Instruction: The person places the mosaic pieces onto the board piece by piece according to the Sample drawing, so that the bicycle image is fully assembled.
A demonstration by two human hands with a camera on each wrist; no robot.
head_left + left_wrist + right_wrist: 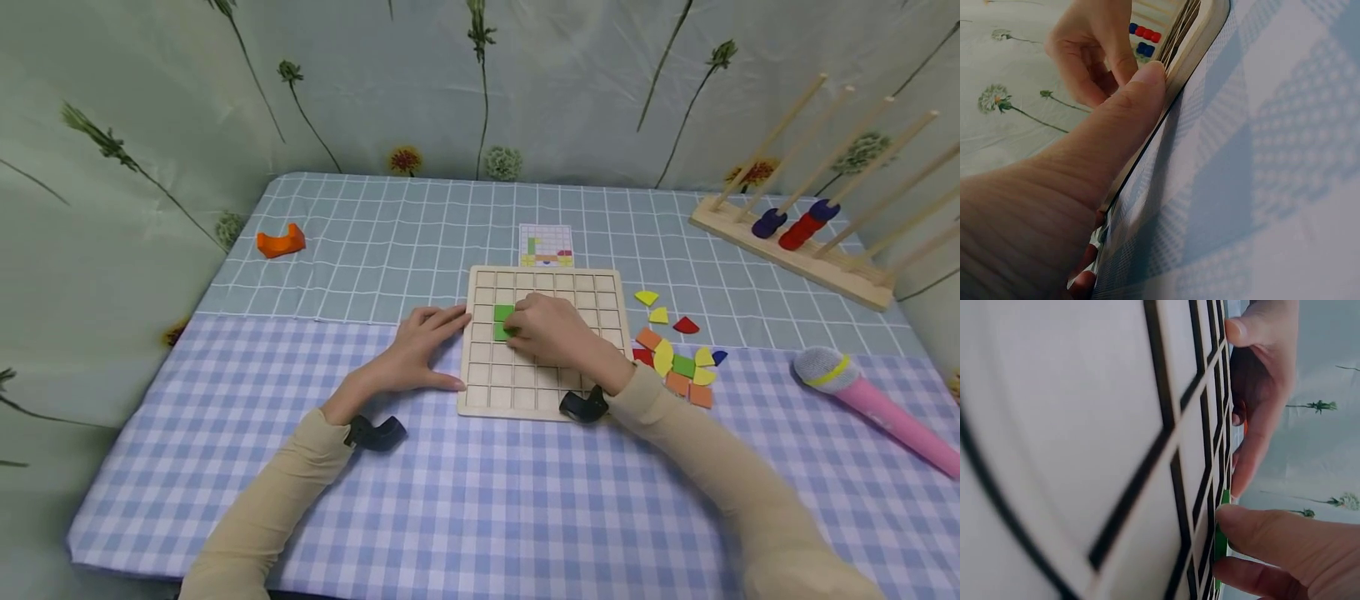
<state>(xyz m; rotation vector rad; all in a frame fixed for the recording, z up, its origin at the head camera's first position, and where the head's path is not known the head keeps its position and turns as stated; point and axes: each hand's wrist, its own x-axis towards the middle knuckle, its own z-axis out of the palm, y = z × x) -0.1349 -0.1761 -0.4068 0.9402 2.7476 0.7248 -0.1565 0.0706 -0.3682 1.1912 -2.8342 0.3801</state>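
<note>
A square wooden grid board (480, 375) lies flat on the table, with two green square tiles in its left part, one farther tile (503, 312) and one nearer tile (500, 332). My right hand (553, 332) reaches over the board with curled fingers. Its thumb and finger pinch a green tile (1221, 540) low at the grid in the right wrist view. The left hand (420, 350) rests beside the board, fingers extended and fingertips at the left edge. Its thumb (1138, 94) also touches the board's side. A printed pattern card (545, 242) lies just behind the board.
Loose coloured pieces, among them an orange square (677, 383) and a red quarter piece (686, 325), are scattered right of the board. Farther right are a pink toy microphone (877, 408) and a wooden peg rack (795, 250) with beads. An orange curved object (282, 242) sits back left.
</note>
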